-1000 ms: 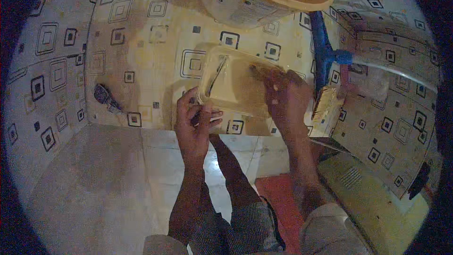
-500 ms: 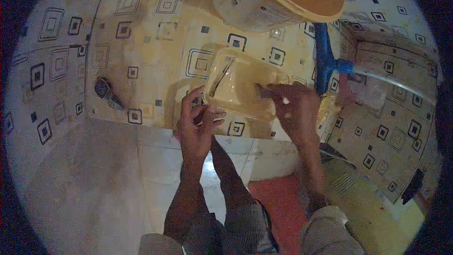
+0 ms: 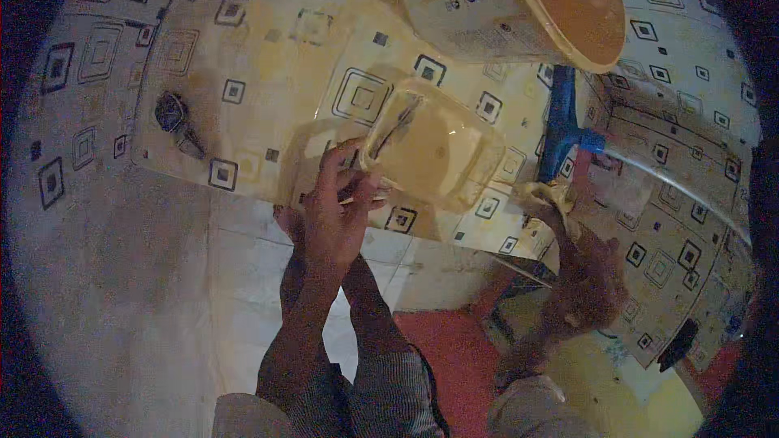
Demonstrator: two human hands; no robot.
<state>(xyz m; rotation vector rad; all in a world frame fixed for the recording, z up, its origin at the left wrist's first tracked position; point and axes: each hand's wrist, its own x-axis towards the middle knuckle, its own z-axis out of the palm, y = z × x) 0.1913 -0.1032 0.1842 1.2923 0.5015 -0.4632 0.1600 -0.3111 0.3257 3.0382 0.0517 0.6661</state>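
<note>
A shallow rectangular plastic container (image 3: pixel 438 151), see-through and yellowish, stands on the patterned surface with a dark streak along its left side. My left hand (image 3: pixel 337 207) grips its near left edge, thumb and fingers closed round the rim. Away from the container, my right hand (image 3: pixel 591 280) is off to the right, beyond the surface's front edge. Its fingers reach up toward a crumpled yellowish bundle (image 3: pixel 548 193) and are blurred and dim. Whether they hold it, I cannot tell.
Behind the container a large bucket (image 3: pixel 462 12) with an orange inside leans over. A blue squeegee head (image 3: pixel 561 126) with a pale pole lies at the right. A dark watch-like item (image 3: pixel 173 118) rests at the left. A red mat (image 3: pixel 446 365) covers floor below.
My right hand has left the inside of the container and moved right and toward me, beside the yellowish bundle. My left hand keeps its hold. The whole view has shifted slightly.
</note>
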